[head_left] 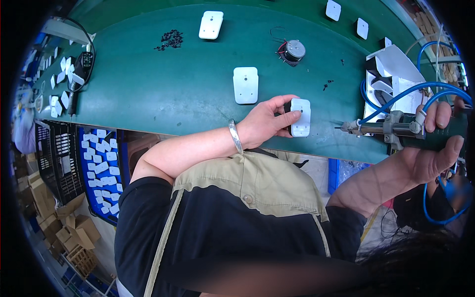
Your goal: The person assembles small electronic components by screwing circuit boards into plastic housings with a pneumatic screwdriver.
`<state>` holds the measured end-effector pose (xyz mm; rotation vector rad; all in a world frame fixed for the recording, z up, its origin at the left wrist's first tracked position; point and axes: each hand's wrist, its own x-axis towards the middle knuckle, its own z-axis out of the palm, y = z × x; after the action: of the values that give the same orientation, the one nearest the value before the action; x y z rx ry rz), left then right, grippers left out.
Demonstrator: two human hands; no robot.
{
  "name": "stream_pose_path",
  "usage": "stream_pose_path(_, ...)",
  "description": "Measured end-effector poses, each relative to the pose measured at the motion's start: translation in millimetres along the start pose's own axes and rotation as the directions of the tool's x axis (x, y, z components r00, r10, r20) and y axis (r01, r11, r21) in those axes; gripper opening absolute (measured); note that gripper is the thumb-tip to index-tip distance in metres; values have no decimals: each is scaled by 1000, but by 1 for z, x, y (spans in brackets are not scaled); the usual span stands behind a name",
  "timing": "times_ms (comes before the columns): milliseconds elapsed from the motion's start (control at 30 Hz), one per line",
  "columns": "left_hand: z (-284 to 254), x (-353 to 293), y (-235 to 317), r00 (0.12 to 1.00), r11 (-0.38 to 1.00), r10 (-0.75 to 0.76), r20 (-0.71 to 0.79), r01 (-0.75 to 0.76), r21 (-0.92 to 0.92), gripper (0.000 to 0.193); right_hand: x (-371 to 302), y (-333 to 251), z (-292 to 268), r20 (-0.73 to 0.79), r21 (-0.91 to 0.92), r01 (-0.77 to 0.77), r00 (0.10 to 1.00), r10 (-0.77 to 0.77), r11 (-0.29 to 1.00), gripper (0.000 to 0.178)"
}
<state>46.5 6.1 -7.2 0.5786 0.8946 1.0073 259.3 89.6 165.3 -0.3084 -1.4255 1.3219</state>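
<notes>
My left hand (pixel 267 121) grips a small white-faced housing with a black back (pixel 301 123); the thumb presses on its face and the fingers are behind it. A metal bracelet (pixel 235 136) is around that wrist. At the right, my right hand (pixel 435 143) is wrapped around a screwdriver with blue air hoses (pixel 368 127). The tool lies level, its thin tip pointing left at the housing and apart from it. Just left of the held piece, a similar white housing (pixel 246 85) rests on the green bench (pixel 163 94). Another white housing (pixel 211 25) stands farther back.
Small black screws (pixel 171 39) lie in a pile at the back left. Behind my left hand sits a round motor-like part (pixel 296 50) with wires. A white box (pixel 393 64) holds parts at the right. Below the bench's left side are a blue tray (pixel 101 171) of white pieces and a black crate (pixel 59 158).
</notes>
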Motion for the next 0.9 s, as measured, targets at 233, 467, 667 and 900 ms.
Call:
stream_pose_path(233, 1, 1, 2, 998, 998, -50, 22, 50, 27, 40, -1, 2, -3, 6, 0, 18, 1000, -18, 1000, 44)
stream_pose_path(467, 5, 9, 2, 999, 1000, -24, 30, 23, 20, 40, -1, -1, 13, 37, 35, 3, 999, -5, 999, 56)
stream_pose_path(667, 9, 14, 1, 998, 999, -16, 66, 15, 29, 41, 3, 9, 12, 70, 104, 41, 996, -49, 994, 59)
stream_pose_path(900, 17, 19, -2, 996, 995, -36, 86, 43, -90, 47, -2, 10, 73, -288, -326, 10, 951, -109, 945, 61)
